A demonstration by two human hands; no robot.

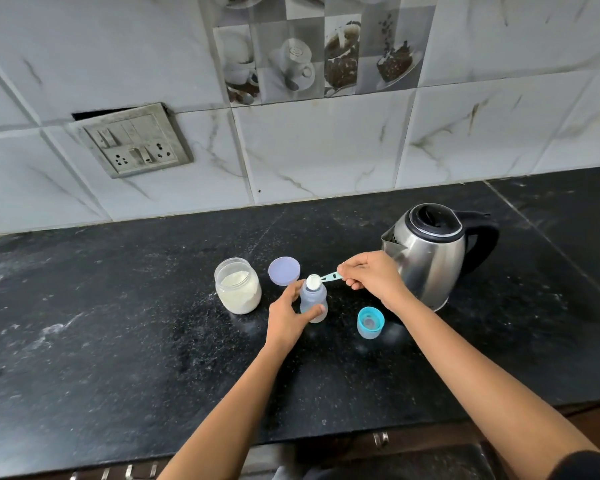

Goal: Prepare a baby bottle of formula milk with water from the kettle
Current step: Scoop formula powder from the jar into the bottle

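A clear baby bottle (313, 297) stands upright on the black counter (118, 323), and my left hand (288, 318) grips its body. My right hand (371, 275) pinches the handle of a small blue scoop (326, 279). The scoop's bowl, full of white powder, sits right over the bottle's open mouth. An open jar of white formula powder (238, 285) stands just left of the bottle, with its round lilac lid (284, 270) lying behind. The steel kettle (430, 251) with a black lid and handle stands to the right, behind my right hand.
The bottle's blue teat cap (370, 322) lies on the counter to the right of the bottle, below my right wrist. A tiled wall with a switch and socket plate (132, 143) rises behind the counter. The counter's front edge runs close to my body.
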